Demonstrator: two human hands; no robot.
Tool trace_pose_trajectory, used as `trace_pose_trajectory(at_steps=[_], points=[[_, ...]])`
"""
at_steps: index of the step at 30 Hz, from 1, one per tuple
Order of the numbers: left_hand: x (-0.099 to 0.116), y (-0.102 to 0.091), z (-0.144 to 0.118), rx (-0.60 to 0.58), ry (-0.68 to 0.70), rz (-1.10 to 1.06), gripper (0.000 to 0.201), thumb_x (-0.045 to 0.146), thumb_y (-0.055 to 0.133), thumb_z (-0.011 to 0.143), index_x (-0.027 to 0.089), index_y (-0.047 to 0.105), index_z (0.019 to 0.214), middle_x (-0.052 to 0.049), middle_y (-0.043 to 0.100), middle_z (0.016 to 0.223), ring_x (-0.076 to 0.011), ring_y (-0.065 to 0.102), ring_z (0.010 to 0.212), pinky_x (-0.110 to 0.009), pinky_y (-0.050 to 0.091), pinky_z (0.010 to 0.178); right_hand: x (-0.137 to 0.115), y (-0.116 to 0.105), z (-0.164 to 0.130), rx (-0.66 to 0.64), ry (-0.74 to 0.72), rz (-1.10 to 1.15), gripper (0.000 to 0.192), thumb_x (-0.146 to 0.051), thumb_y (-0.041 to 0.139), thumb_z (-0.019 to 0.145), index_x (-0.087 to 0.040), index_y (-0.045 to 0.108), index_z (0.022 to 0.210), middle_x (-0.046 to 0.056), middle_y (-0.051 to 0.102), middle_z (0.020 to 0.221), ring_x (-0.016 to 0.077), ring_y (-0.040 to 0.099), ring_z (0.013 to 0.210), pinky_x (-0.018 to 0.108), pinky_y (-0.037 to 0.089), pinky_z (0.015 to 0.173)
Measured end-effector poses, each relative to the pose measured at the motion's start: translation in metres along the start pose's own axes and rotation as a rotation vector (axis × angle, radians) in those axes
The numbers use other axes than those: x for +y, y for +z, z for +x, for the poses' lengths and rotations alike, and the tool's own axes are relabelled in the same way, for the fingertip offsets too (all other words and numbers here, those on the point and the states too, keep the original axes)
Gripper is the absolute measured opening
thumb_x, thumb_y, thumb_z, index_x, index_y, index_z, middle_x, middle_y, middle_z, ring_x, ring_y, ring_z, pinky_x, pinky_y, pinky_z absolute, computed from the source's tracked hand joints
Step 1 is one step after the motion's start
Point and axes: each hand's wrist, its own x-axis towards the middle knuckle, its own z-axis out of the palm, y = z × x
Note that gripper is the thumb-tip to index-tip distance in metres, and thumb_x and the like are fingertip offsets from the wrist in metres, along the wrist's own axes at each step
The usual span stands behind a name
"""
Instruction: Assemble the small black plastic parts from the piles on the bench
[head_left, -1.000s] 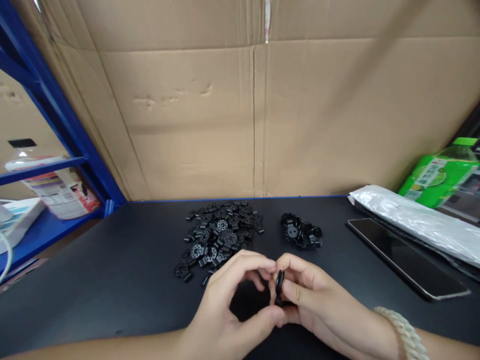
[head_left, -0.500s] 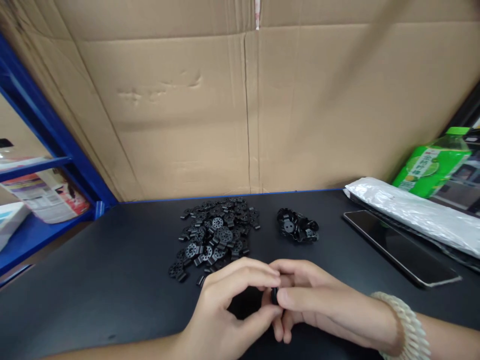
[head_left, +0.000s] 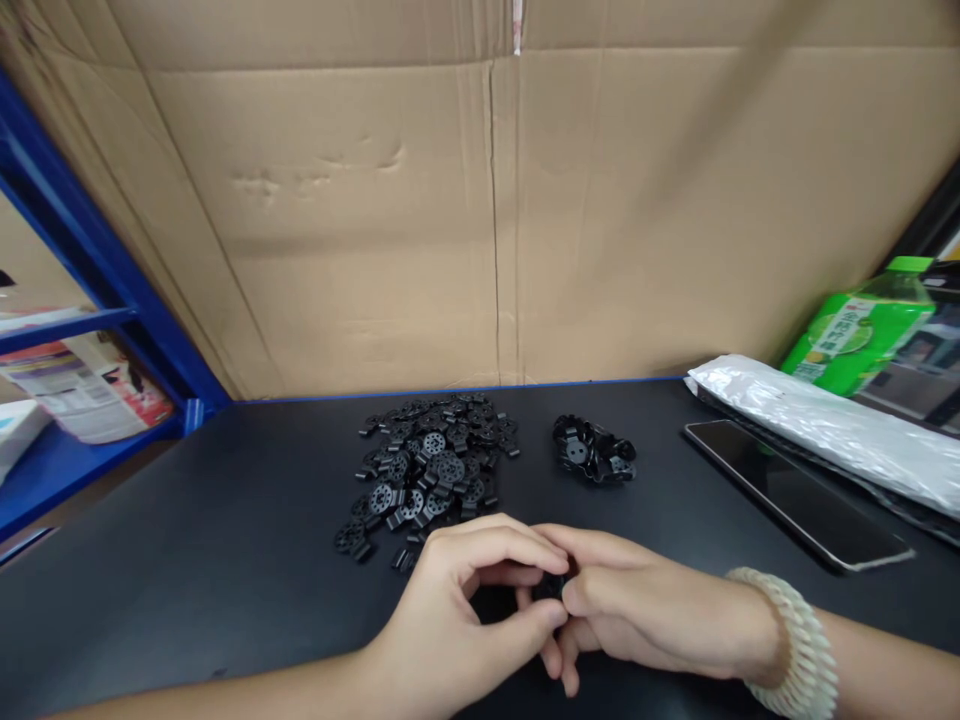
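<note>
Piece of black plastic, small and partly hidden, is pinched by both left hand and right hand, well apart from the blue back edge of the black bench, nearer which lies a heap of round, perforated black plastic parts.

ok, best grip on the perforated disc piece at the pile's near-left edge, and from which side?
Disc piece: I'd pinch its round rim from the left. Its tab juts to the near right, and the rest of the pile lies beyond and to its right, with no other piece on its left.
</note>
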Motion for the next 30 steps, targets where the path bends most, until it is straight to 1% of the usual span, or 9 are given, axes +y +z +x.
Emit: trace_pose_trajectory(at_steps=[4, 10, 13, 16, 20, 22, 24, 27, 30], points=[[0.001, 0.001, -0.001, -0.011, -0.032, 0.026, 0.030, -0.002, 0.067, 0.067, 0.014, 0.076, 0.090, -0.009, 0.072, 0.086, -0.0161, 0.069, 0.068, -0.024, 0.060, 0.062, 0.002, -0.003, 0.001, -0.014, 0.029, -0.024, 0.028, -0.011, 0.051, 0.068, -0.015, 0.052, 0.096, -0.001, 0.056, 0.076, 0.0103, 0.058, 0.064, 0.025, 0.044, 0.061], [0.003, 0.003, 0.002, 0.022, 0.042, 0.057, 0.028, -0.004, 0.062, 0.065, 0.014, 0.077, 0.080, -0.007, 0.072, 0.079, -0.0154, 0.068, 0.064, -0.019, 0.056, 0.053, 0.006, 0.009, 0.002, 0.080, -0.016, -0.082, 0.021, -0.013, 0.050, 0.066, -0.016, 0.053, 0.086, -0.003, 0.050, 0.068, 0.0075, 0.046, 0.055, 0.023, 0.035, 0.054], [0.002, 0.002, 0.003, 0.086, -0.051, -0.004, 0.024, 0.001, 0.058, 0.072, 0.016, 0.076, 0.078, -0.006, 0.068, 0.079, -0.0154, 0.068, 0.064, -0.021, 0.057, 0.052, 0.006, 0.013, 0.001, 0.109, -0.029, -0.063, 0.032, -0.011, 0.048, 0.061, -0.017, 0.054, 0.091, -0.004, 0.048, 0.070, 0.0073, 0.043, 0.054, 0.023, 0.031, 0.052], [0.002, -0.001, 0.004, 0.099, -0.093, -0.077, 0.019, 0.006, 0.058, 0.078, 0.017, 0.073, 0.080, -0.005, 0.066, 0.084, -0.0115, 0.064, 0.056, -0.021, 0.056, 0.049, 0.000, 0.007, 0.000, 0.041, -0.026, -0.097, 0.046, -0.007, 0.045, 0.057, -0.018, 0.051, 0.101, -0.002, 0.051, 0.081, 0.0072, 0.048, 0.059, 0.024, 0.035, 0.057], [0.001, -0.007, 0.007, 0.211, -0.035, -0.022, 0.018, 0.006, 0.057, 0.079, 0.018, 0.071, 0.077, -0.004, 0.065, 0.083, -0.0150, 0.068, 0.076, -0.020, 0.057, 0.066, -0.014, -0.006, -0.004, 0.002, -0.139, -0.380, 0.061, -0.004, 0.048, 0.065, -0.021, 0.041, 0.122, 0.001, 0.054, 0.096, 0.0102, 0.054, 0.073, 0.026, 0.042, 0.065], [-0.001, -0.008, 0.007, 0.217, 0.003, 0.027, 0.018, 0.006, 0.058, 0.079, 0.018, 0.070, 0.074, -0.004, 0.064, 0.082, -0.0150, 0.067, 0.079, -0.019, 0.056, 0.069, -0.023, -0.009, -0.008, 0.021, -0.211, -0.606, 0.057, -0.004, 0.050, 0.069, -0.022, 0.040, 0.123, 0.003, 0.056, 0.100, 0.0132, 0.055, 0.084, 0.028, 0.044, 0.070], [-0.003, -0.009, 0.005, 0.191, 0.044, 0.095, 0.019, 0.006, 0.057, 0.081, 0.018, 0.069, 0.072, -0.004, 0.064, 0.084, -0.0140, 0.067, 0.078, -0.018, 0.054, 0.067, -0.032, -0.013, -0.014, 0.097, -0.302, -0.900, 0.048, -0.005, 0.053, 0.071, -0.022, 0.045, 0.115, 0.003, 0.059, 0.100, 0.0154, 0.056, 0.088, 0.029, 0.045, 0.074], [-0.002, -0.008, 0.000, 0.140, 0.123, 0.216, 0.024, 0.002, 0.052, 0.081, 0.019, 0.068, 0.074, -0.004, 0.064, 0.087, -0.0129, 0.066, 0.077, -0.017, 0.052, 0.065, -0.047, -0.030, -0.020, 0.380, -0.484, -1.326, 0.040, -0.008, 0.057, 0.073, -0.023, 0.051, 0.109, 0.003, 0.060, 0.099, 0.0182, 0.056, 0.090, 0.034, 0.046, 0.082], [0.002, -0.007, -0.003, 0.071, 0.212, 0.294, 0.028, -0.003, 0.050, 0.078, 0.019, 0.067, 0.074, -0.003, 0.065, 0.084, -0.0116, 0.065, 0.073, -0.018, 0.051, 0.066, -0.061, -0.055, -0.022, 0.615, -0.569, -1.523, 0.035, -0.016, 0.057, 0.081, -0.022, 0.052, 0.115, 0.007, 0.058, 0.111, 0.0227, 0.056, 0.103, 0.042, 0.045, 0.093]])
